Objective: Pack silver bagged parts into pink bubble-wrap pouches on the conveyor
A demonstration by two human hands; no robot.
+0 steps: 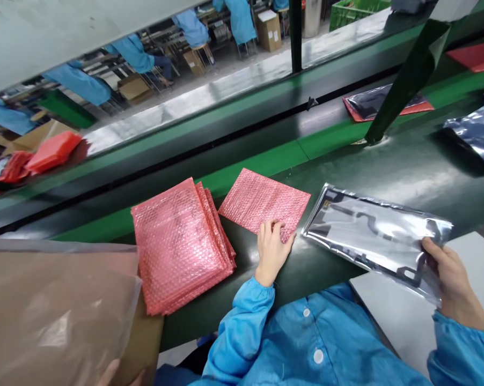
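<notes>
A single pink bubble-wrap bag (266, 198) lies flat on the dark green bench in front of me. My left hand (273, 249) is at its near edge, fingers curled over the bag and thumb near the right corner. My right hand (447, 273) grips the right end of a shiny clear-and-silver plastic bag (371, 230), with a flat dark-edged part visible inside. That bag is tilted, its left end close to the pink one. Left of my left hand sits a stack of pink bubble-wrap bags (177, 241).
At lower left, another person's hand (109, 372) is by a large translucent plastic sheet (57, 305) over cardboard. A green post (403, 80) rises at right, near a bagged part on red wrap (371, 102). Red packages (52, 151) lie far left; people in blue work beyond.
</notes>
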